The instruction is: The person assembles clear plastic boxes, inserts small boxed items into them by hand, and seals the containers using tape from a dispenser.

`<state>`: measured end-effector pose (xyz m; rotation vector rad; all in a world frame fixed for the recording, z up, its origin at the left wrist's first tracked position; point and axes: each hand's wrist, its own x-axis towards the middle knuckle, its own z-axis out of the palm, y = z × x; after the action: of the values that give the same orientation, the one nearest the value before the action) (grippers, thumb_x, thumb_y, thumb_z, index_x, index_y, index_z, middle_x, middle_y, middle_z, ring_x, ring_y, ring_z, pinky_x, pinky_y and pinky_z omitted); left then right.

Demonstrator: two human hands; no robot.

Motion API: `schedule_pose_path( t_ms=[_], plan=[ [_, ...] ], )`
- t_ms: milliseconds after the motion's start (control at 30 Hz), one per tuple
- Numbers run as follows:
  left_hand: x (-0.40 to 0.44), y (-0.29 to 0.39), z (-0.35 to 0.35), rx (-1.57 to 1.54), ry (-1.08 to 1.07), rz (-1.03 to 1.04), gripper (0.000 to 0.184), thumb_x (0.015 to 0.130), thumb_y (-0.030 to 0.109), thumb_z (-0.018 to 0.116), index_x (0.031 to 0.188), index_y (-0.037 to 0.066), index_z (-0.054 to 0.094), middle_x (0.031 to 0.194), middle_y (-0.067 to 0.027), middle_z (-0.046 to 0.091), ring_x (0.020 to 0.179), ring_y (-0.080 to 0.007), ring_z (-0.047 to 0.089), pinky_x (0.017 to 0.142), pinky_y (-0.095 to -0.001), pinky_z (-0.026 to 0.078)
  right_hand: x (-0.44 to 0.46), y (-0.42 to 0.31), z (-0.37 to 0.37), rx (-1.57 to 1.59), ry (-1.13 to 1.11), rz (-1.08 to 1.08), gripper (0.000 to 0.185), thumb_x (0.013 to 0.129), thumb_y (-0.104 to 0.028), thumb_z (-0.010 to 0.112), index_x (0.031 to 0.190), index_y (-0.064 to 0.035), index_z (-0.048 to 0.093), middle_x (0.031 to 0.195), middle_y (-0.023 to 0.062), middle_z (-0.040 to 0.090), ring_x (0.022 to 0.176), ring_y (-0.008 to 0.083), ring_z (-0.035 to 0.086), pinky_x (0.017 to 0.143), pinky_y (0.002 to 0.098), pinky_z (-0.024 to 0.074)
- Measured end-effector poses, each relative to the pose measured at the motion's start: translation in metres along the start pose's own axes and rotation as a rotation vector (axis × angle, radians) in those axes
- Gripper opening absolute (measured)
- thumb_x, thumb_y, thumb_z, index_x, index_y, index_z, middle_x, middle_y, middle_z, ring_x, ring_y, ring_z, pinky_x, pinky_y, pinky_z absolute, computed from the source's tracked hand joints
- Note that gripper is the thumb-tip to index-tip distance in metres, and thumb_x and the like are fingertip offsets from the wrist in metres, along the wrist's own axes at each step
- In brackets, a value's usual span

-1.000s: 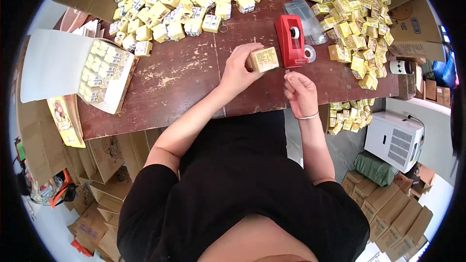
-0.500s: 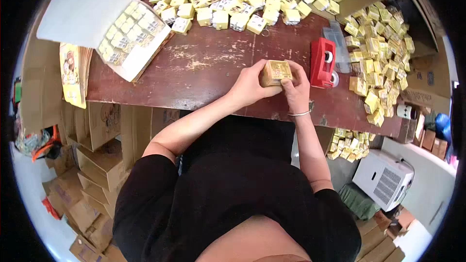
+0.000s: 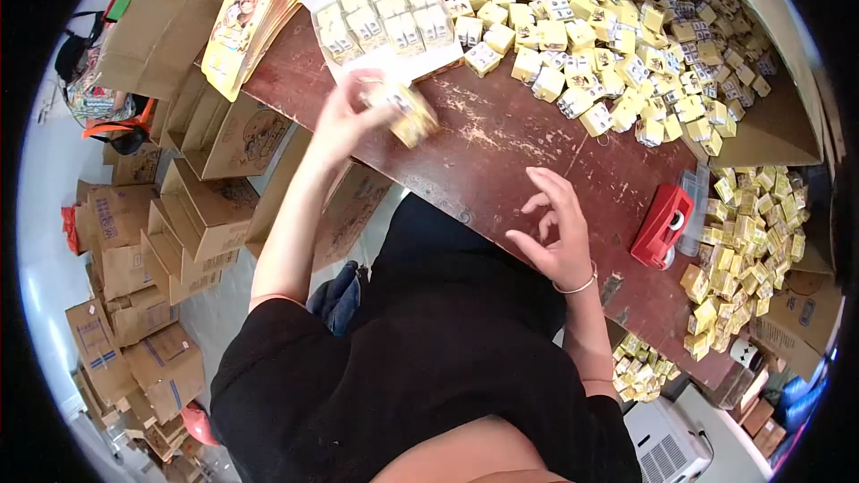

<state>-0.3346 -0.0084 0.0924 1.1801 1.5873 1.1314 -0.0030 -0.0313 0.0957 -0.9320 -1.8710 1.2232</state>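
My left hand [image 3: 351, 118] grips a small yellow box [image 3: 413, 118], slightly blurred by motion, with its printed face partly behind the fingers. It is just in front of the open white carton [image 3: 353, 65], where rows of small yellow-and-white boxes [image 3: 385, 18] stand. Over the bare red tabletop, my right hand [image 3: 559, 231] is empty, its fingers curved and apart. A bracelet circles that wrist. To the right of it lies the red tape dispenser [image 3: 660, 225].
Many small yellow boxes [image 3: 582, 36] are heaped at the back, partly inside a large cardboard box [image 3: 787, 116]. Another pile [image 3: 743, 255] covers the right end of the red table [image 3: 474, 161]. Printed yellow sheets [image 3: 242, 27] are stacked at the left edge, above cardboard cartons [image 3: 192, 224].
Both hands held the yellow box together; the right has let go and opened. My left hand has carried the box left to the white carton. The view has turned left.
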Motion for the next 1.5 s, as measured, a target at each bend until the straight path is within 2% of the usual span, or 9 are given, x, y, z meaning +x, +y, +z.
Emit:
schedule_pose_path(
  t_ms=[167,333,467,633,833,1200,1300,1400,1500],
  plan=[
    [0.070,-0.050,-0.026,0.591,0.420,0.399,0.061,0.075,0.006,0.075,0.130,0.000,0.047,0.124,-0.0171,0.053,0.115,-0.0284,0.055,0.097,-0.0387,0.047,-0.020,0.024,-0.022,-0.076,0.189,0.043,0.023,0.074,0.003,0.074,0.096,-0.0047,0.068,0.107,0.0059,0.064,0.071,0.0063,0.057,0.052,0.0177,0.0401],
    [0.085,-0.078,0.010,0.537,0.691,0.296,0.072,0.073,0.009,0.081,0.128,-0.005,0.037,0.119,-0.0212,0.040,0.111,-0.0312,0.046,0.098,-0.0424,0.040,-0.042,0.032,-0.098,-0.393,0.506,0.058,0.001,0.081,0.001,0.068,0.080,0.0016,0.068,0.089,0.0084,0.067,0.074,0.0098,0.059,0.060,0.0219,0.0444],
    [0.100,-0.077,0.020,0.710,0.729,0.334,0.097,0.061,0.030,0.091,0.127,-0.013,0.033,0.122,-0.0266,0.041,0.114,-0.0358,0.045,0.099,-0.0437,0.039,-0.066,0.089,-0.218,-0.412,0.950,0.227,0.023,0.094,-0.014,0.058,0.087,0.0039,0.071,0.091,0.0074,0.070,0.075,0.0148,0.063,0.070,0.0269,0.0498],
    [0.092,-0.060,0.032,0.765,0.714,0.251,0.108,0.064,0.027,0.090,0.138,-0.010,0.021,0.135,-0.0306,0.034,0.125,-0.0421,0.039,0.108,-0.0470,0.034,-0.044,0.149,-0.297,-1.068,0.427,0.644,0.044,0.081,-0.042,0.069,0.098,-0.0017,0.072,0.095,0.0218,0.069,0.090,0.0366,0.067,0.078,0.0413,0.0534],
    [0.059,-0.024,0.044,0.789,0.707,0.478,0.103,0.079,0.025,0.079,0.147,-0.007,0.008,0.137,-0.0281,0.031,0.127,-0.0375,0.037,0.109,-0.0498,0.031,-0.029,0.179,-0.301,-1.228,0.221,0.820,0.032,0.070,-0.032,0.072,0.084,-0.0031,0.073,0.090,0.0218,0.069,0.088,0.0364,0.067,0.082,0.0439,0.0533],
    [0.012,0.016,0.201,0.388,-0.025,0.806,0.054,0.078,0.013,0.073,0.126,0.004,0.051,0.124,-0.0155,0.055,0.117,-0.0321,0.049,0.101,-0.0441,0.036,-0.043,0.183,-0.314,-0.992,0.288,0.604,0.023,0.065,-0.028,0.069,0.072,-0.0065,0.073,0.075,0.0200,0.068,0.073,0.0357,0.067,0.073,0.0400,0.0541],
    [-0.003,0.032,0.232,0.149,-0.239,0.688,0.041,0.079,0.011,0.072,0.117,0.004,0.059,0.112,-0.0129,0.061,0.107,-0.0285,0.058,0.094,-0.0391,0.044,-0.038,0.158,-0.299,-1.369,0.678,0.575,0.024,0.070,-0.027,0.072,0.078,-0.0049,0.072,0.069,0.0161,0.068,0.067,0.0312,0.068,0.068,0.0408,0.0551],
    [-0.004,0.033,0.254,-0.478,-0.678,-0.110,0.042,0.093,0.027,0.061,0.125,0.001,0.055,0.111,-0.0139,0.065,0.096,-0.0189,0.064,0.083,-0.0313,0.052,-0.029,0.079,-0.224,-1.284,0.811,0.006,0.009,0.078,-0.016,0.068,0.085,-0.0102,0.069,0.083,0.0105,0.071,0.067,0.0274,0.067,0.061,0.0369,0.0553],
    [0.010,0.036,0.265,-0.671,-0.868,-0.526,0.046,0.098,0.032,0.049,0.128,-0.003,0.051,0.111,-0.0152,0.067,0.094,-0.0190,0.066,0.075,-0.0310,0.055,-0.035,0.048,-0.143,-1.156,0.454,-0.293,0.011,0.073,-0.006,0.071,0.080,-0.0060,0.062,0.096,0.0082,0.071,0.078,0.0215,0.069,0.068,0.0319,0.0564]
  ],
)
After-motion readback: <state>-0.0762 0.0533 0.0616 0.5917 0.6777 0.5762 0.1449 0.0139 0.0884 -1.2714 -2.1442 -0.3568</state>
